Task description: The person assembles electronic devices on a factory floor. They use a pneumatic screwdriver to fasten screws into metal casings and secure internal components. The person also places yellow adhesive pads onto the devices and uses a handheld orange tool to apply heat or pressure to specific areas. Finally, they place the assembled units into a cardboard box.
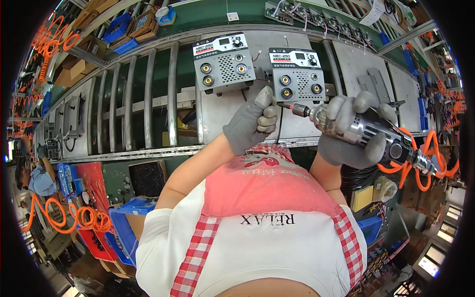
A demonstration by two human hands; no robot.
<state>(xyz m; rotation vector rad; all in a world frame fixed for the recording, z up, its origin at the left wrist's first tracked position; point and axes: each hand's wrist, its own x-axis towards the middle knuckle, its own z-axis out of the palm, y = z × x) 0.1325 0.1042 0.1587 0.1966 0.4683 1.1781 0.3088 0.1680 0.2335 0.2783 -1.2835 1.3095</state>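
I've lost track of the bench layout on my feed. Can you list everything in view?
Machine units: two, grey, side by side on the conveyor, front panels facing the person.
Conveyor: one, metal rollers, running across the upper half.
Screwdriver: one, silver air tool, tip pointing at the right unit's lower edge.
Hose: one, orange coil, trailing from the screwdriver's rear.
Bins: several, blue, shelf top left; more lower left.
Apron: one, red checked, over a white shirt.
Left hand: grey glove, closed beside the screwdriver tip.
Right hand: grey glove, gripping the screwdriver.
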